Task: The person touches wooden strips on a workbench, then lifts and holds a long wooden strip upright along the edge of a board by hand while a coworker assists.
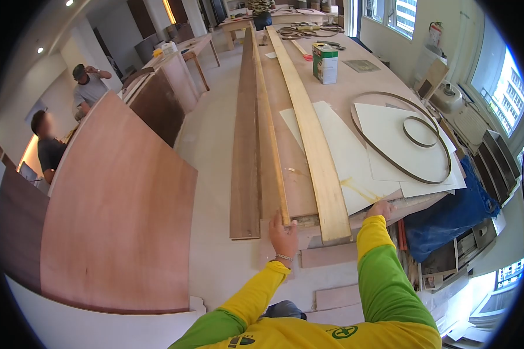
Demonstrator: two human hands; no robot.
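Note:
My left hand (282, 239) is closed around the near end of a long, narrow wooden strip (268, 128), its thumb and fingers on either side. Left of the strip, a long dark brown board (246, 151) runs along the side of the worktable (300, 186). A wide, pale wooden plank (308, 128) lies lengthwise between my hands, its near end jutting past the table edge. My right hand (381, 209) grips the table's near edge, beside the stained corner of a white sheet (332, 157).
Coiled edging strip (358, 135) lies over white sheets at right. A green-and-white can (325, 63) stands farther back. Blue plastic sheeting (448, 215) hangs beside the table. At left rises a large reddish wood panel (122, 215), with two people (90, 87) behind it.

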